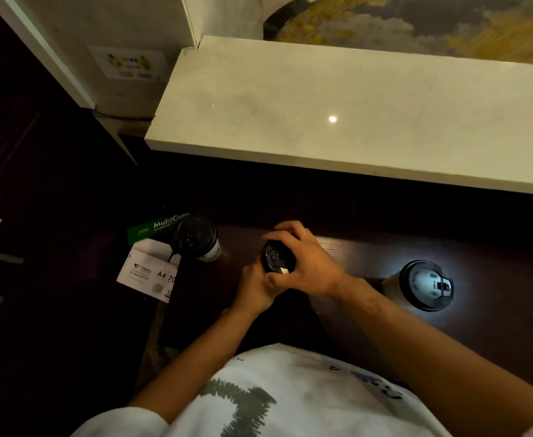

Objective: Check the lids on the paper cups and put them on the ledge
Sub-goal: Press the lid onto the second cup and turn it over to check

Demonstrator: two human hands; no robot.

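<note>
Three paper cups with black lids stand on a dark wooden table (369, 253). The middle cup (277, 257) is held between both hands: my left hand (254, 288) grips its side from below, and my right hand (306, 263) curls over the lid's rim. Its body is mostly hidden by my fingers. Another cup (197, 239) stands at the table's left edge. The third cup (424, 285) stands to the right, its lid brightly lit. The pale stone ledge (337, 115) runs across above the table with nothing on it.
A green and white box of A4 paper (150, 263) lies low beside the table's left edge, partly behind the left cup. A dark floor fills the left side. A wall and a round framed picture (416, 23) rise behind the ledge.
</note>
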